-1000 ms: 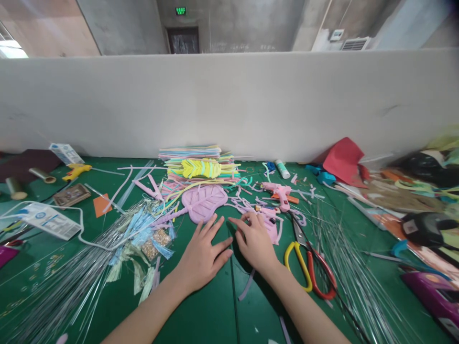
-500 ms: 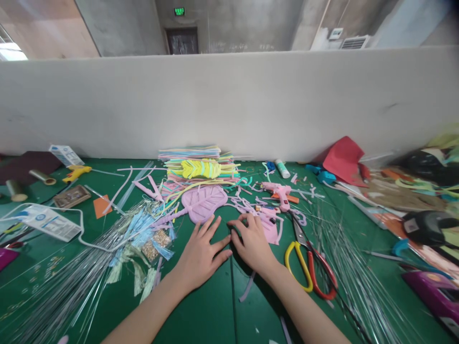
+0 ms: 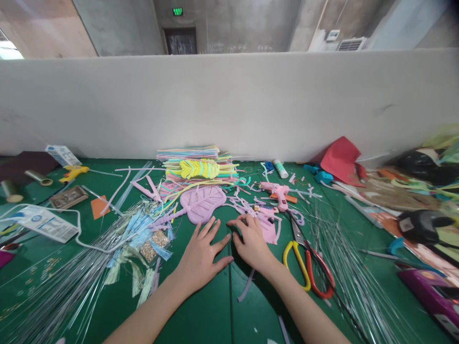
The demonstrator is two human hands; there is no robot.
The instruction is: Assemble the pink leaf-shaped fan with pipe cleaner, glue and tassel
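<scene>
My left hand (image 3: pixel 201 253) rests palm down on the green table (image 3: pixel 208 315), fingers spread, just in front of a lilac leaf (image 3: pixel 202 204) made of pipe cleaners. To its right, my right hand (image 3: pixel 251 239) is bent at the knuckles with its fingers apart, and nothing shows in it. Beside that hand lie lilac scraps on a pink piece (image 3: pixel 269 231). A pink glue gun (image 3: pixel 279 193) sits beyond them. Scissors (image 3: pixel 304 263) with one yellow and one red handle lie right of my right wrist.
Bundled pipe cleaners (image 3: pixel 199 168) lie at the back against a white partition (image 3: pixel 229 105). Blue tassels (image 3: pixel 138 229) and thin wires (image 3: pixel 71 277) spread on the left, more wires (image 3: pixel 355 258) on the right. A white power strip (image 3: pixel 46 222) and yellow glue gun (image 3: pixel 74 173) are far left.
The view has shifted very slightly. My left thumb and right fingertips sit a little farther apart; otherwise both hands stay in place.
</scene>
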